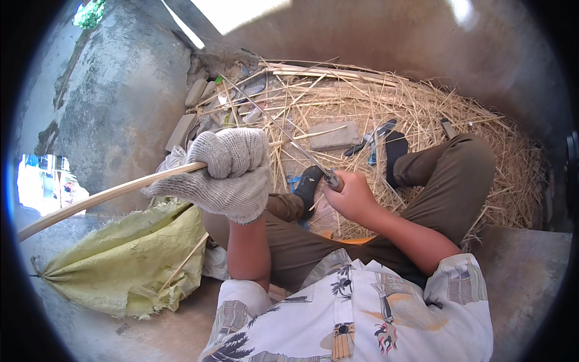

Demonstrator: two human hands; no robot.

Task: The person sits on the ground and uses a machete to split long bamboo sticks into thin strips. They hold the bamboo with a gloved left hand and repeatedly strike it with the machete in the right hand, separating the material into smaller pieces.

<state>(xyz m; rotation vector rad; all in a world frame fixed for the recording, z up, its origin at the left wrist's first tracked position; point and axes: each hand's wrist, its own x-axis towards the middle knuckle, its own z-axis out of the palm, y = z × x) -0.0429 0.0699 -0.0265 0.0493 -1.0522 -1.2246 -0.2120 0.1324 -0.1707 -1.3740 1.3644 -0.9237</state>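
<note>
My left hand (232, 172) wears a grey knitted glove and is closed around a long pale cane strip (102, 197) that runs out to the left edge. My bare right hand (350, 196) grips the handle of a long thin blade (271, 120), which slants up and to the left over the shavings. The two hands are close together above my bent legs in olive trousers (446, 175).
A heap of straw-coloured shavings and split strips (386, 102) covers the ground ahead. A grey block (333, 136) and dark tools (377, 136) lie on it. A yellow-green woven sack (126, 259) sits at lower left against a concrete wall (120, 90).
</note>
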